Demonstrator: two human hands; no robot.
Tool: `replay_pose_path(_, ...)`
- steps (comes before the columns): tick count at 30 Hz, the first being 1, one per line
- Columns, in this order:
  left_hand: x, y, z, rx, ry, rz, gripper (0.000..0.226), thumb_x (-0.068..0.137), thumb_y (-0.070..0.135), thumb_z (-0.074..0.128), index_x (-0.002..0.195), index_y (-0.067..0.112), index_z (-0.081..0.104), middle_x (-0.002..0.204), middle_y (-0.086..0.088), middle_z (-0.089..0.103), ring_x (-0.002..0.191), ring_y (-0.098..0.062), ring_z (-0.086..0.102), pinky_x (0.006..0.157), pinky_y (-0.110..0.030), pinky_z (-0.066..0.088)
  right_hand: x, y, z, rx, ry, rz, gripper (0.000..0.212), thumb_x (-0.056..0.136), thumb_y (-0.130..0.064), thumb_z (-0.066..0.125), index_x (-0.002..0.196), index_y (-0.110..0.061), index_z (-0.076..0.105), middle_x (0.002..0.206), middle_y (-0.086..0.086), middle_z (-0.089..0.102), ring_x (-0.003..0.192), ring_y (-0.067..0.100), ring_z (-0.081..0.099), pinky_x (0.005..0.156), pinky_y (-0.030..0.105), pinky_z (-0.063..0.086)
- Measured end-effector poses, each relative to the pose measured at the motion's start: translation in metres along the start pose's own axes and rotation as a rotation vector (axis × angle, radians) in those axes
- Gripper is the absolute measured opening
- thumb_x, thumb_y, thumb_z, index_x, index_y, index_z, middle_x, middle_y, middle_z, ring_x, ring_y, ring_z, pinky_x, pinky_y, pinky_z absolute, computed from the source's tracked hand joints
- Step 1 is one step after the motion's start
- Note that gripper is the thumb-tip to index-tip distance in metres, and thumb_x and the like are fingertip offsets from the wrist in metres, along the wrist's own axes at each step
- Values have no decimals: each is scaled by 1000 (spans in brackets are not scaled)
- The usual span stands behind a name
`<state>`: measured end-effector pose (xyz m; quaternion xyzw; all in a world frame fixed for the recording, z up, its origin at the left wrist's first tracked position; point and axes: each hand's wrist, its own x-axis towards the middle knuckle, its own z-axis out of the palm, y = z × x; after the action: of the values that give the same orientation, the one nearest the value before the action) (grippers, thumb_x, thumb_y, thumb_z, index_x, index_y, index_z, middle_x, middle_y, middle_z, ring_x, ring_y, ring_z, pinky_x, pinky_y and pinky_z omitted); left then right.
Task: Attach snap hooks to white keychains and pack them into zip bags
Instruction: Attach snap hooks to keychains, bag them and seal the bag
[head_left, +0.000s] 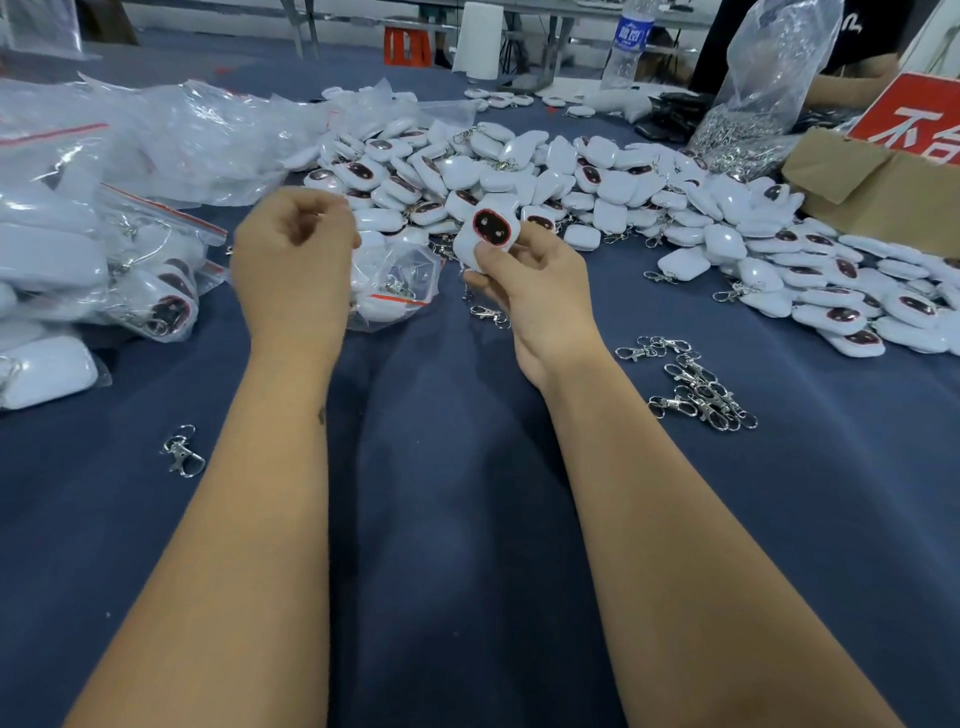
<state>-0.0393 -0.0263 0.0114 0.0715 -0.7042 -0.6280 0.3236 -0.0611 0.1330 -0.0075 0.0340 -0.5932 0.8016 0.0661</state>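
Right hand pinched a white keychain above the counter, hook dangling below. Left hand was curled, contents hidden. Best to open the zip bag wide and feed the hook first.

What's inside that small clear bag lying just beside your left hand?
Inside the zip bag a white keychain and a metal snap hook show through the plastic. The left hand covers the bag's left part, so anything more there is hidden.
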Motion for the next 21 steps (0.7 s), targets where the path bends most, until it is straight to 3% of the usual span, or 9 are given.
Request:
replay_pose_path(4, -3, -14, 3, 489, -311, 68, 18, 75, 38, 73, 88, 32, 61, 74, 16, 59, 63, 3, 52, 58, -15, 37, -3, -2, 8, 188, 3, 27, 13, 92, 8, 59, 99, -2, 57, 94, 11, 65, 83, 16, 68, 94, 37, 56)
replay_pose_path(7, -4, -14, 7, 563, -262, 71, 3, 80, 24, 65, 79, 26, 65, 66, 17, 58, 62, -1, 52, 56, -14, 36, -6, -2, 17, 278, -36, 38, 18, 92, 10, 58, 103, -2, 53, 98, 13, 64, 90, 21, 68, 95, 38, 55)
replay_pose_path(8, -4, -13, 7, 539, -212, 66, 7, 81, 21, 62, 76, 25, 66, 64, 15, 58, 61, -2, 52, 56, -13, 37, -7, -1, 20, 255, -60, 41, 18, 91, 10, 59, 104, -2, 53, 98, 13, 65, 90, 21, 67, 94, 37, 56)
replay_pose_path(9, -4, -12, 7, 513, -164, 66, 10, 80, 21, 59, 73, 24, 66, 62, 14, 59, 59, -3, 52, 55, -11, 37, -9, 0, 23, 177, -79, 37, 17, 90, 8, 61, 103, -2, 55, 98, 12, 66, 90, 21, 67, 93, 35, 56)
replay_pose_path(11, -4, -8, 8, 461, -77, 70, 12, 79, 22, 57, 70, 23, 65, 61, 13, 59, 59, -6, 51, 53, -6, 35, -12, 5, 27, -230, -74, -42, 16, 86, -3, 71, 98, -11, 64, 98, 5, 66, 94, 16, 63, 91, 29, 53)
replay_pose_path(14, -5, -4, 10, 382, 14, 91, 10, 80, 22, 56, 77, 23, 66, 69, 12, 61, 63, -3, 52, 57, -5, 36, -10, 13, 38, -834, -52, -184, 22, 80, -30, 78, 100, -22, 73, 124, 1, 50, 120, 17, 39, 103, 28, 36)
replay_pose_path(16, -8, -2, 13, 358, 24, 147, 10, 81, 22, 56, 81, 23, 66, 79, 8, 64, 71, -7, 55, 63, -11, 38, -6, 11, 47, -956, -83, -160, 15, 85, -32, 70, 100, -28, 72, 135, 4, 40, 128, 25, 28, 109, 37, 32)
replay_pose_path(18, -12, -1, 15, 363, 17, 239, 13, 81, 22, 56, 86, 21, 68, 88, 5, 62, 75, -8, 51, 66, -10, 36, -4, 11, 56, -912, -156, -85, 13, 92, -26, 58, 102, -30, 67, 141, 9, 33, 131, 31, 25, 111, 45, 28)
replay_pose_path(21, -14, -2, 16, 368, 57, 284, 16, 81, 20, 56, 91, 19, 68, 91, 6, 56, 75, -3, 45, 65, -3, 33, 3, 16, 62, -917, -226, -79, 37, 99, -28, 49, 135, -23, 53, 156, 7, 19, 138, 29, 16, 115, 45, 16)
